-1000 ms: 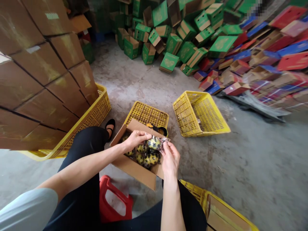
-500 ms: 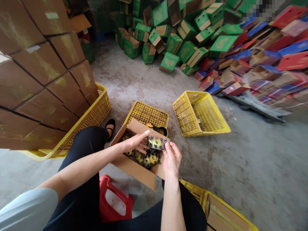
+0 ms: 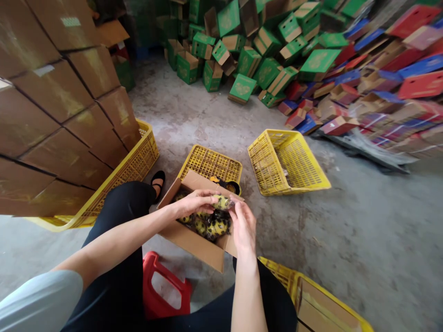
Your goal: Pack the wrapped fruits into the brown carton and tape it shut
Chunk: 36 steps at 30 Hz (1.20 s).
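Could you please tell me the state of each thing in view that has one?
Cardboard box: open, flaps spread, wrapped pieces inside.
Wrapped piece above it: held in both hands.
Left hand: closed on that piece.
Right hand: closed on its other end.
Right-hand yellow crate: open.
Stacked brown boxes: closed.
Green boxes: heaped, several open.
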Available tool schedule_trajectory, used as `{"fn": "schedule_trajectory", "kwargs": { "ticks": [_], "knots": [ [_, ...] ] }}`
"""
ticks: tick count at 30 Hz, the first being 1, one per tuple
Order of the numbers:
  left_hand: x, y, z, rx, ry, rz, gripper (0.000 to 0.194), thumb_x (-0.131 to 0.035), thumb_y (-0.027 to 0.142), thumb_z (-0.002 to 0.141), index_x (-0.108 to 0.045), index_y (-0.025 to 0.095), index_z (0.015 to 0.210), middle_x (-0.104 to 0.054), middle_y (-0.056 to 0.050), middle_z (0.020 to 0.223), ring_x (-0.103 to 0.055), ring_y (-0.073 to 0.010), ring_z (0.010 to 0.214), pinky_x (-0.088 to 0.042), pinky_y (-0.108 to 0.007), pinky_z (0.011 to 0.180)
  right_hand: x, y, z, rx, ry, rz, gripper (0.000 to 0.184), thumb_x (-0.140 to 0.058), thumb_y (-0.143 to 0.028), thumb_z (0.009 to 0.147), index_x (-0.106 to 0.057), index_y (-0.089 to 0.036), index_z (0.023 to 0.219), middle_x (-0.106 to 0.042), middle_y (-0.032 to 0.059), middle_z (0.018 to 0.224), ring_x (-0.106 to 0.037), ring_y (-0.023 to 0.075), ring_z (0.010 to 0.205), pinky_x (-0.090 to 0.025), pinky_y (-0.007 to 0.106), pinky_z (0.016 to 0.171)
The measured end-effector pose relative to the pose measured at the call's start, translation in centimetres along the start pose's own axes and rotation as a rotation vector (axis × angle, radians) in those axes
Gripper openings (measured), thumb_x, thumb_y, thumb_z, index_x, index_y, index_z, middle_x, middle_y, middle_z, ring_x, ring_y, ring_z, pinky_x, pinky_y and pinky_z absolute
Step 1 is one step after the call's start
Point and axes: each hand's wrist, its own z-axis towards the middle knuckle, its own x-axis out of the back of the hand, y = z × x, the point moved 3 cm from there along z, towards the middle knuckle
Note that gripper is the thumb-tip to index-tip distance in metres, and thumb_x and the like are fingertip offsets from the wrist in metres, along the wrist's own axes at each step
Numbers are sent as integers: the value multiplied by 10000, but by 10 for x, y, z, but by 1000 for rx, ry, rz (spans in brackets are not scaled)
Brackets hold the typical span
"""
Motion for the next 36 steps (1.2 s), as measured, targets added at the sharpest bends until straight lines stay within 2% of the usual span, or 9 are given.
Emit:
{"fn": "schedule_trajectory", "kwargs": {
  "ticks": [4,9,13,19,21,24,28,32,36],
  "knots": [
    [0,2,0,-85,12,-1,686,-1004,356,633,-734,179,1238,-764,-117,1166,-749,-197,942,-589,-308,876,-2,0,-2,-28,-35,4,427,-741,-594,871,-776,-268,1144,-715,72,1367,-645,295,1297,-499,490,1135],
    [-1,3,2,-177,23,51,671,-1005,316,614,-739,157,1210,-775,-109,1115,-740,-205,941,-564,-329,897,1,5,-2,-65,-70,-18,489,-744,-584,883,-733,-291,1275,-658,75,1462,-598,307,1371,-484,504,1155],
    [-3,4,0,-194,14,100,626,-997,298,611,-754,143,1167,-788,-87,1030,-721,-171,860,-548,-291,851,5,11,1,-42,-74,-110,541,-846,-464,814,-716,-307,1316,-630,63,1503,-544,307,1429,-426,507,1206],
    [0,5,0,-199,-1,202,567,-953,306,681,-754,133,1182,-772,-47,867,-668,-127,732,-521,-250,764,7,15,3,-43,-89,-170,589,-857,-450,800,-699,-286,1344,-628,74,1504,-569,317,1402,-442,517,1191],
    [0,4,0,-215,-2,210,560,-947,304,690,-754,135,1188,-776,-57,912,-677,-134,769,-524,-253,784,7,16,3,-20,-104,-164,585,-856,-425,806,-694,-283,1350,-628,70,1503,-553,309,1419,-415,505,1215],
    [1,3,2,-250,5,190,590,-946,289,687,-740,149,1222,-769,-83,1096,-694,-145,854,-533,-265,840,7,16,4,10,-105,-156,564,-846,-405,820,-691,-284,1349,-631,68,1497,-536,305,1436,-390,502,1233],
    [2,1,6,-265,0,212,695,-931,288,699,-680,150,1332,-715,-120,1285,-705,-147,874,-545,-283,859,7,16,5,29,-90,-170,566,-846,-400,807,-697,-275,1339,-644,79,1477,-555,317,1415,-409,513,1216],
    [12,3,10,-315,55,450,667,-819,280,812,-606,118,1423,-720,-151,1280,-725,-202,973,-557,-312,898,11,16,6,41,-70,-220,528,-831,-388,798,-720,-265,1298,-679,82,1430,-592,320,1367,-426,513,1196],
    [22,12,7,-299,159,998,361,-686,226,882,-721,147,1233,-775,-104,1156,-733,-243,1050,-551,-326,951,14,19,7,27,-67,-311,435,-806,-327,765,-767,-253,1191,-747,76,1306,-653,314,1269,-453,498,1162]
  ]
}}
